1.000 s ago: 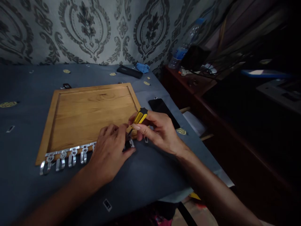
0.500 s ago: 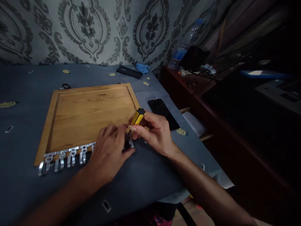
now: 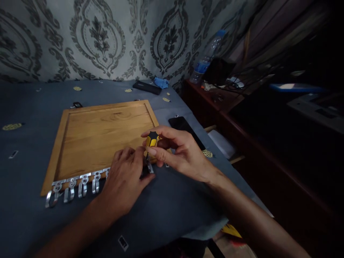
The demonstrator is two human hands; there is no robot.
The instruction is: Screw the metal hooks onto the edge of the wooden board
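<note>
My right hand (image 3: 185, 152) pinches the yellow-and-black handle of a screwdriver (image 3: 152, 139) between thumb and fingers. The screwdriver stands nearly upright, its shaft pointing down at the near right end of a metal hook rail (image 3: 84, 179). Along the near edge of a framed wooden board (image 3: 107, 134) lies this rail, with several silver double hooks hanging toward me. Across the rail's right part my left hand (image 3: 126, 179) is closed, thumb on the near side and fingers over the board, hiding some hooks. The screwdriver's tip and any screw under it cannot be made out.
A black phone (image 3: 185, 130) lies right of the board. Farther back are a black case (image 3: 146, 87) and a blue crumpled cloth (image 3: 161, 82). A dark red cabinet (image 3: 200, 94) with a plastic bottle (image 3: 206, 59) and cables stands to the right. A patterned curtain hangs behind.
My right hand's fingers have shifted on the handle, and the screwdriver has gone from leaning right to nearly upright. My left hand stays on the rail. The view has tilted slightly.
</note>
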